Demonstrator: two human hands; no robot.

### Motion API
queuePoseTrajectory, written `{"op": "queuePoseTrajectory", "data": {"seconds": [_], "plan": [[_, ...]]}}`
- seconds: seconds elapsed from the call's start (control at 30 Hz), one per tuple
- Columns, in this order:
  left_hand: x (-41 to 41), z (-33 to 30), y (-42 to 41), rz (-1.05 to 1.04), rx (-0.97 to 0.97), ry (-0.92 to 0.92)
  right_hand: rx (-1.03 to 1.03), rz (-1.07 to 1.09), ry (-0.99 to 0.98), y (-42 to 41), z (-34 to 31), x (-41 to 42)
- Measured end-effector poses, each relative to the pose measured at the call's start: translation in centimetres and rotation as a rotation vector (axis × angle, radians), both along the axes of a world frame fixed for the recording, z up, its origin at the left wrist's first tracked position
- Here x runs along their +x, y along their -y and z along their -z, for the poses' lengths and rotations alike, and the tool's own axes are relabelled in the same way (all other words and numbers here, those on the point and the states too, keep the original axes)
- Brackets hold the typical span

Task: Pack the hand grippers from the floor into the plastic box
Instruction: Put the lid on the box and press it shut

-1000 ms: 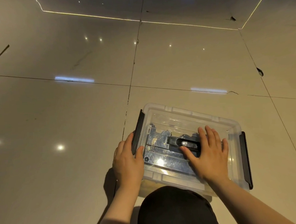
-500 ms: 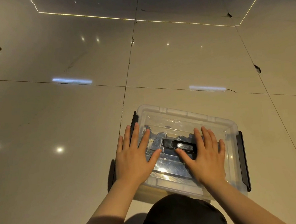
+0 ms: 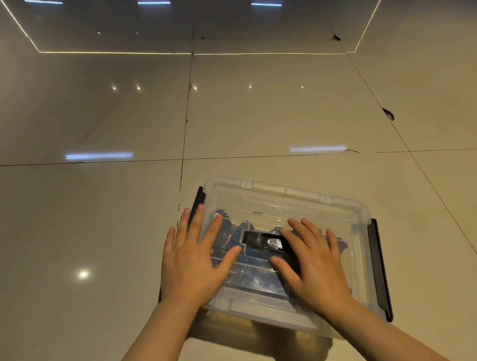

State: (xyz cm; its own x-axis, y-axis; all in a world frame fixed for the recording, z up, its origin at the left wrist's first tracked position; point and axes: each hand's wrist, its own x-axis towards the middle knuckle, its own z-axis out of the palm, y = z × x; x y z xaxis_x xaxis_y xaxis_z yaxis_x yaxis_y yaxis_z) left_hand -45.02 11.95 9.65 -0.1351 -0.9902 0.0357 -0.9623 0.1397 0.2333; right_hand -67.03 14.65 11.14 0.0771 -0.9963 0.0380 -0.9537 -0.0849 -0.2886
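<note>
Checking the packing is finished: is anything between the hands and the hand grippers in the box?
Yes. The clear lid covers the plastic box; left hand and right hand lie flat on it, hand grippers beneath.

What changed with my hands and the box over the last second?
The left hand let go of the black latch at the box's left end and moved onto the clear lid, fingers spread flat. The right hand stayed flat on the lid beside the black handle; the plastic box stayed closed.

One plastic box (image 3: 342, 204), two black side latches (image 3: 379, 269), two hands (image 3: 190, 262); grippers inside uncountable.
</note>
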Motion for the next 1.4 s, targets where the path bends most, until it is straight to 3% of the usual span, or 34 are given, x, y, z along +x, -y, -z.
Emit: {"op": "queuePoseTrajectory", "data": {"seconds": [0.2,0.4,0.87,1.1,1.4], "plan": [[-0.6,-0.9,-0.3,-0.042,0.087,0.004,0.261,-0.101,-0.109,1.4,-4.0,-0.7],[-4.4,-1.1,-2.3,0.08,0.109,0.01,0.28,-0.097,-0.187,-2.6,-6.1,-4.2],[-21.1,-0.9,-11.8,0.708,0.044,-0.014,0.238,0.71,-0.091,-24.0,-4.9,-13.9],[-25.5,-0.4,-21.7,1.102,0.023,-0.015,0.26,1.064,-0.045,-38.7,-4.8,-11.4],[-26.9,-0.5,-35.7,1.639,0.016,-0.012,0.254,1.511,0.02,-54.7,-4.7,-1.5]]}}
